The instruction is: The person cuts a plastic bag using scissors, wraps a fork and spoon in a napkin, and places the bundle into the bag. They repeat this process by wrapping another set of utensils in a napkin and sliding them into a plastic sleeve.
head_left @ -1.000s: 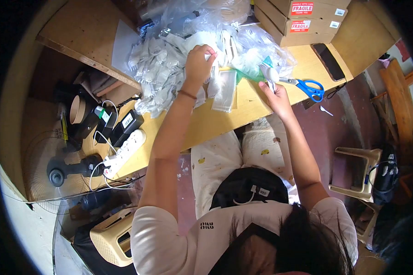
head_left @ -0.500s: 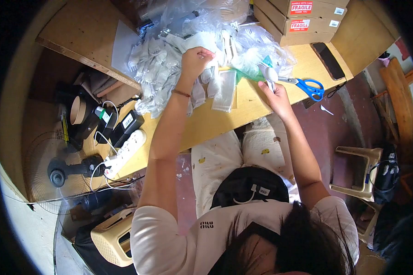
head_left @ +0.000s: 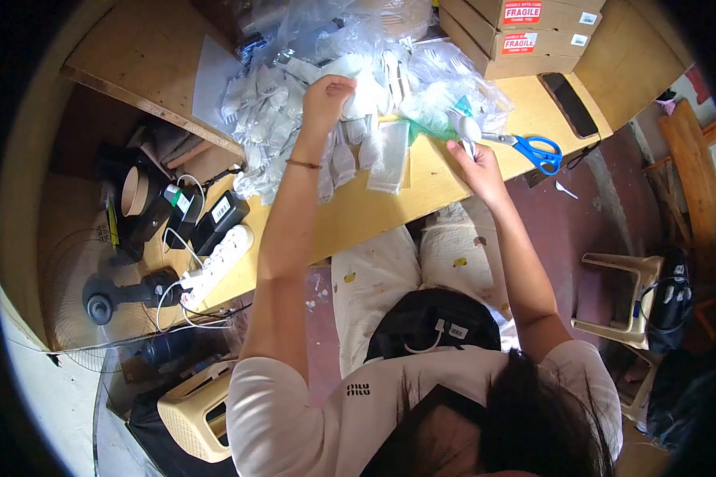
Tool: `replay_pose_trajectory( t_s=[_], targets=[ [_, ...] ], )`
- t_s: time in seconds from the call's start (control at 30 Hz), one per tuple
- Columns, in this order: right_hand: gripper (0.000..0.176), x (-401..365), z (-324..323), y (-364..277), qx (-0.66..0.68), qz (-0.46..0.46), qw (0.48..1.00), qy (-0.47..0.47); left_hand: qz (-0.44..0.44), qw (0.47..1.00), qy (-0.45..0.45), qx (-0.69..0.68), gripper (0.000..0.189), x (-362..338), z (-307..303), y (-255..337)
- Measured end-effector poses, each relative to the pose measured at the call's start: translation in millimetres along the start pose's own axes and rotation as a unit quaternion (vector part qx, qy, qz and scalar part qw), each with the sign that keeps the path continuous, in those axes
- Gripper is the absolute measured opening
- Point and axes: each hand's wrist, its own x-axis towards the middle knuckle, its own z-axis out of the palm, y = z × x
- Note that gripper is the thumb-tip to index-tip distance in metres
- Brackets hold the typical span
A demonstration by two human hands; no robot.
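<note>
My right hand (head_left: 479, 168) is closed round the handle of a white plastic spoon (head_left: 469, 129), its bowl pointing away from me; more white cutlery may lie against it. My left hand (head_left: 326, 102) is pinched over the heap of small clear-wrapped white packets (head_left: 274, 131). Something white and overexposed lies at its fingertips, and I cannot make out what it holds. Flat clear plastic sleeves (head_left: 388, 159) rest on the table between my hands. Blue-handled scissors (head_left: 538, 153) lie just right of the spoon. Clear bags with white forks (head_left: 445, 63) sit behind it.
On the wooden table (head_left: 366, 211) a phone (head_left: 569, 105) lies at the right, near stacked cardboard boxes (head_left: 533, 44). A white power strip (head_left: 219, 262) with cables and a fan (head_left: 99, 298) stand at the left. Plastic stools (head_left: 632, 302) are on the floor.
My left hand has shifted slightly left and away from me over the packets. The white sheet-like thing by its fingers shows less clearly. My right hand and the spoon have stayed put.
</note>
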Motion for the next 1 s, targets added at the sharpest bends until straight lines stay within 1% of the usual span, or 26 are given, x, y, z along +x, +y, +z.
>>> replay_pose_trajectory(
  t_s=[0.07, 0.17, 0.27, 0.37, 0.47, 0.57, 0.67, 0.77, 0.87, 0.9, 0.93, 0.97, 1.0],
  targets=[
    [0.038, 0.1, -0.6, -0.3, 0.001, 0.001, 1.0, 0.002, -0.018, 0.999, 0.002, -0.051, 0.009, -1.5, -7.3, 6.0],
    [0.038, -0.4, 0.3, -1.6, 0.001, 0.007, 1.0, 0.003, -0.136, 0.972, 0.015, -0.19, 0.013, -10.3, -14.4, 23.6],
    [0.039, -0.7, 0.0, -2.9, 0.021, 0.021, 1.0, -0.004, -0.111, 0.965, 0.044, -0.233, 0.015, -18.8, -16.3, 31.5],
    [0.039, -1.2, 1.0, -4.6, 0.032, 0.026, 0.999, -0.007, -0.071, 0.953, 0.064, -0.288, 0.012, -18.0, -22.1, 25.3],
    [0.04, -0.7, 1.0, -3.8, 0.026, 0.027, 0.999, -0.004, -0.06, 0.943, 0.079, -0.317, 0.01, -20.4, -23.3, 28.9],
    [0.04, 0.0, 0.8, -0.2, 0.021, 0.02, 1.0, 0.0, -0.044, 0.917, 0.023, -0.395, 0.022, -29.0, -26.1, 42.3],
    [0.04, 0.0, 1.3, -0.6, 0.02, 0.013, 1.0, 0.001, -0.037, 0.853, -0.008, -0.521, 0.04, -43.7, -22.3, 61.4],
    [0.04, -3.5, 2.0, -8.8, 0.018, 0.016, 1.0, 0.005, -0.029, 0.839, 0.039, -0.543, 0.043, -51.6, -19.3, 71.9],
    [0.039, -3.4, 0.9, -7.3, 0.011, 0.022, 1.0, 0.006, -0.05, 0.843, 0.104, -0.525, 0.046, -66.7, -12.8, 89.0],
    [0.039, -3.3, 0.9, -7.9, 0.006, 0.024, 1.0, 0.008, 0.004, 0.886, 0.032, -0.462, 0.047, -66.8, -14.8, 82.9],
    [0.039, -3.4, 1.0, -8.2, 0.001, 0.027, 1.0, 0.01, 0.056, 0.917, -0.04, -0.392, 0.048, -66.7, -17.4, 71.3],
    [0.039, -3.4, 1.2, -7.9, 0.001, 0.021, 1.0, 0.009, 0.108, 0.935, -0.113, -0.317, 0.049, -68.0, -16.8, 75.3],
    [0.039, -3.5, 1.2, -7.6, 0.001, 0.016, 1.0, 0.009, 0.097, 0.958, -0.107, -0.246, 0.048, -72.8, -16.0, 79.3]
  ],
)
